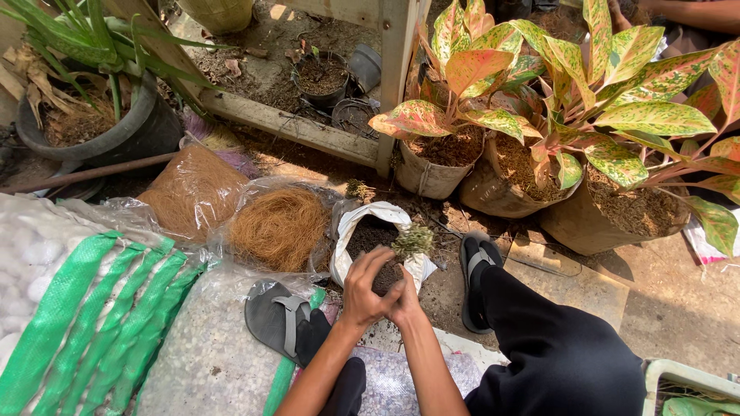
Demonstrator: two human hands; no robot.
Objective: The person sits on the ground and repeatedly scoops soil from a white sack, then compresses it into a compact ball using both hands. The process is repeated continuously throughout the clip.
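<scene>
1. Seedling clump (414, 240), frame centre, above white soil bag (348, 231): light, soft, fragile, I judge.
2. Left hand (364, 289) and right hand (405, 302) pressed together, curled around its hidden base.
3. Grip low at the root ball, gently.

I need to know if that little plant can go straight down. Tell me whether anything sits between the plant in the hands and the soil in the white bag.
Nothing visible does. Both hands hold the small green plant right over the open white bag; dark soil lies uncovered beneath it. The coconut fibre bag sits off to the left, clear of the opening.
</scene>
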